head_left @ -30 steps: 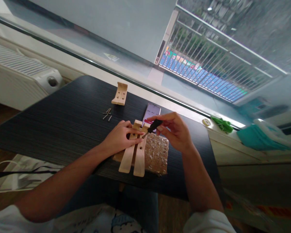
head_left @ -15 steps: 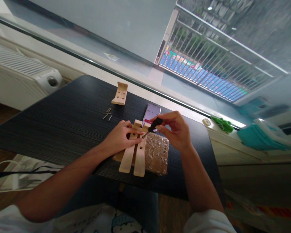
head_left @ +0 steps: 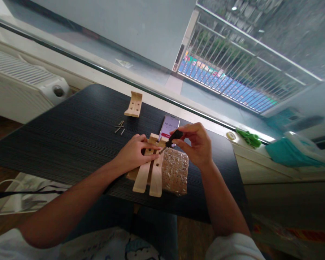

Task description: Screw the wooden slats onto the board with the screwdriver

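My right hand (head_left: 196, 144) grips the black handle of a screwdriver (head_left: 175, 138). Its shaft slants down to a hole in the right-hand pale wooden piece (head_left: 156, 180), near my left fingertips. My left hand (head_left: 134, 153) holds the two wooden pieces from the left, two fingers stretched across them and the others bent at the far side. The left-hand wooden piece (head_left: 141, 180) lies alongside with a narrow gap between them. Both pieces rest on a brown block wrapped in clear plastic (head_left: 176, 173). Whether a screw sits under the tip is too small to tell.
On the dark table (head_left: 70, 133), several screws (head_left: 120, 127) lie left of my hands. Behind them stands another wooden part with holes (head_left: 134, 104). A phone showing a timer (head_left: 169, 124) lies beyond the block. A green cloth (head_left: 248, 138) and tape roll (head_left: 230, 136) are on the sill.
My right hand has shifted and turned slightly with the screwdriver, its handle a little higher. The left hand and the wooden pieces stay in place.
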`<control>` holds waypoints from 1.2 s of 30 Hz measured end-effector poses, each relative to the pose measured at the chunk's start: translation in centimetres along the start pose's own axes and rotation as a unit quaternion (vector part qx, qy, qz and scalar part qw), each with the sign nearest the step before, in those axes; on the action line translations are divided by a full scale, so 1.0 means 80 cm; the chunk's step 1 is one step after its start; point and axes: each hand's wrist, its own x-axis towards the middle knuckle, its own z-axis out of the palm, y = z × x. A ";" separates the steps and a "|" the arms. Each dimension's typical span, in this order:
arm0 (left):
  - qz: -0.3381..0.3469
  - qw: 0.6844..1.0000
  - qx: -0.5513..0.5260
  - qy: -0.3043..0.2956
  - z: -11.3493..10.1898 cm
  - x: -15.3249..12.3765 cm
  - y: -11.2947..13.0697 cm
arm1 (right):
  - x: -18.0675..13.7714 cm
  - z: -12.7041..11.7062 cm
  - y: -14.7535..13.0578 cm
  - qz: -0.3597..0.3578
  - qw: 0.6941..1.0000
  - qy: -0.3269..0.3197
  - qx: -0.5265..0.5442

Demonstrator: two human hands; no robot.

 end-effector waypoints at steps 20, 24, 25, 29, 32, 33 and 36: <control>-0.001 1.000 -0.007 -0.002 -0.001 0.000 0.000 | 0.001 0.002 0.001 -0.062 0.998 0.004 -0.011; 0.003 1.000 -0.001 0.000 0.000 0.000 -0.001 | 0.001 -0.005 0.002 -0.061 0.997 -0.027 -0.029; 0.003 1.000 0.000 -0.001 0.000 0.001 -0.001 | 0.001 -0.007 0.001 -0.060 0.997 -0.038 -0.032; 0.002 1.000 0.001 -0.002 0.000 0.000 0.000 | 0.003 -0.012 -0.005 -0.060 0.996 -0.069 -0.019; 0.006 1.000 0.003 0.001 0.000 0.000 0.000 | 0.003 -0.012 -0.007 -0.058 0.995 -0.081 -0.008; 0.006 1.000 0.004 0.002 0.000 0.000 -0.001 | 0.003 -0.011 -0.007 -0.054 0.995 -0.085 -0.009; 0.010 1.000 0.004 0.003 0.001 0.000 -0.001 | 0.002 -0.011 -0.008 -0.038 0.995 -0.095 -0.019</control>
